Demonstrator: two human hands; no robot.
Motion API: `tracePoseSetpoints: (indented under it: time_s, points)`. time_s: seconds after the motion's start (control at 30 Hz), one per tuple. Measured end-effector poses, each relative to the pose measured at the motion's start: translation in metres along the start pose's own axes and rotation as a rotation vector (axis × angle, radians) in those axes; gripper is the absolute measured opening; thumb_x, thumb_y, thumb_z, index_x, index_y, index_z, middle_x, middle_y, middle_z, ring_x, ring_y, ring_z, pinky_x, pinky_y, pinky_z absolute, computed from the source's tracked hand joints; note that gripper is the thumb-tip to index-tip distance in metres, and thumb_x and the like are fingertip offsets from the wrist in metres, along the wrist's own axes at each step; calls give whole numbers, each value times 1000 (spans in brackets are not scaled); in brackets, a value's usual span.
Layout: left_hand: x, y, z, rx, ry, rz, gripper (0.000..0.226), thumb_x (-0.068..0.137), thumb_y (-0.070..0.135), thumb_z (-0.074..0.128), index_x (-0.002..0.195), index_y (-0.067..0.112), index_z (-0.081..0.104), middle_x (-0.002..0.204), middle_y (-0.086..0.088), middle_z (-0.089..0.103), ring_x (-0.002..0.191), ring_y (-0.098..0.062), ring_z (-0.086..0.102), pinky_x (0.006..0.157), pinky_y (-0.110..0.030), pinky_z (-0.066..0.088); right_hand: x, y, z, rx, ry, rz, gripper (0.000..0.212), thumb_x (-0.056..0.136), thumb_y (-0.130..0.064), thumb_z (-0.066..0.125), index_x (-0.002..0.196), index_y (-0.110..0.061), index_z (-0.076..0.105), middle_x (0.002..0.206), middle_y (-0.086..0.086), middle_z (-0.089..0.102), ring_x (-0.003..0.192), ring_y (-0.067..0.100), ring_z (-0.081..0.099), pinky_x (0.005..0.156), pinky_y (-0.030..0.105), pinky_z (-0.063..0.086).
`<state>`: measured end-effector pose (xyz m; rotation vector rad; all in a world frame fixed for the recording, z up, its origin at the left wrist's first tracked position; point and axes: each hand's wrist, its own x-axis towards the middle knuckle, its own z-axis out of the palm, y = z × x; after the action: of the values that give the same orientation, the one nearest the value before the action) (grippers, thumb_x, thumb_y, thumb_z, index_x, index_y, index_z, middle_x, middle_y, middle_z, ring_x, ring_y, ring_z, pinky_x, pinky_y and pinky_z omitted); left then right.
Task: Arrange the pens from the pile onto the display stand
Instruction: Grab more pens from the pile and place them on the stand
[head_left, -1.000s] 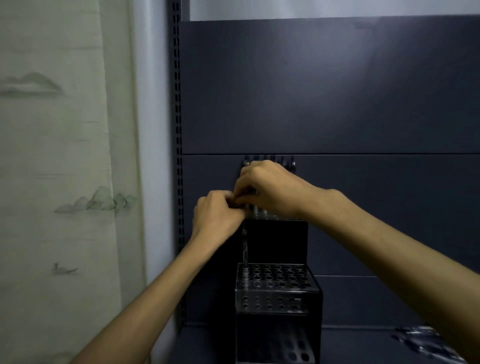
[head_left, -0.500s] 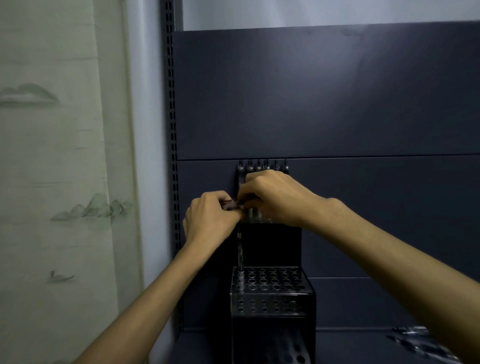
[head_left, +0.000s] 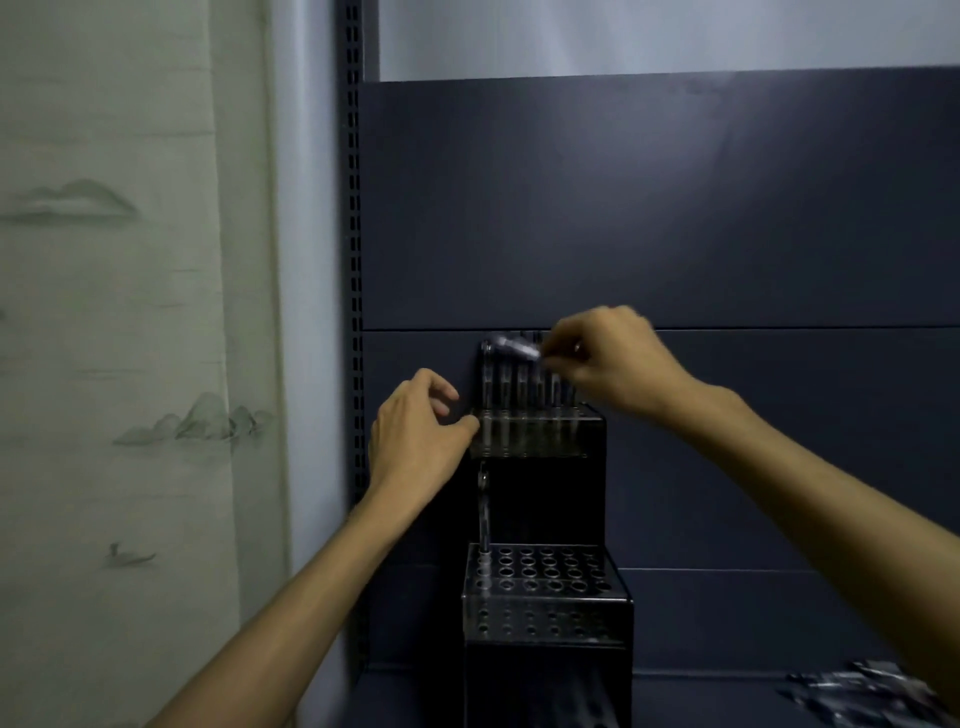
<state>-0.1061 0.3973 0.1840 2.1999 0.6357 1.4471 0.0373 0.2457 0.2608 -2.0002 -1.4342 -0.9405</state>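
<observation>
Top tier of display stand (head_left: 540, 431) holds a row of pens, lower tier one; right hand (head_left: 613, 358) pinches a pen (head_left: 511, 347) above the row, left hand (head_left: 421, 431) loosely curled, empty; pile (head_left: 857, 693) remains—early going.

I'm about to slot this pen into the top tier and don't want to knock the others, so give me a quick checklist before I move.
1. Pen gripped: ok, right hand pinches one end.
2. Pen upright for insertion: not ok, it lies nearly level above the back row of pens.
3. Free hole in the top tier: cannot tell, too dark and blurred.
4. Left hand clear of the pen's path: ok, it holds nothing and sits at the tier's left edge.
5. Lower tier has room: ok, one pen stands at its left; most holes are open.
6. Pile for later: ok, bottom right.
</observation>
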Motion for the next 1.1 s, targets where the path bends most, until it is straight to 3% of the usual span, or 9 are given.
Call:
tracePoseSetpoints:
  time_s: [0.13,0.2,0.43,0.67,0.83,1.0,1.1]
  points:
    - [-5,-5,-3,17,-30,4,16,81,30,73,80,30,58,82,9,63,77,-7,60,69,-27,46,7,18,-3,450,154,325,10,84,-18,80,83,-11,73,73,4,74,69,18,74,73,37,63]
    - [-8,-5,-3,29,-44,4,14,82,31,72,78,29,59,79,9,64,73,-5,59,64,-23,43,8,21,5,544,181,383,13,84,-16,80,82,-9,70,70,8,73,64,19,74,67,38,64]
    - [-12,-4,-6,17,-71,2,13,83,30,72,77,28,61,69,10,64,67,-2,59,60,-18,38,11,25,27,560,189,384,16,85,-14,80,87,-4,69,76,9,73,64,15,73,66,35,64]
    - [-11,-3,-5,20,-90,-11,13,82,32,71,74,28,61,67,10,64,68,-3,60,63,-25,45,10,27,45,470,154,382,16,83,-19,82,83,-9,69,73,5,73,65,16,73,74,40,63]
    - [-11,0,-4,12,-90,0,13,83,32,70,75,28,61,67,10,63,67,-3,59,59,-23,41,7,28,49,326,92,384,15,82,-24,83,80,-18,69,77,-2,68,85,16,69,86,37,58]
    - [-14,-2,-3,2,-98,9,12,83,31,71,75,28,61,66,10,63,66,-3,60,60,-23,44,3,29,56,296,88,402,15,83,-27,82,88,-15,75,82,2,72,90,17,67,80,27,51]
    - [-14,-4,-4,7,-96,6,12,82,31,70,75,28,61,66,10,63,66,-3,60,60,-24,44,2,29,56,310,84,415,15,82,-27,82,83,-15,73,78,0,70,85,15,66,79,29,53]
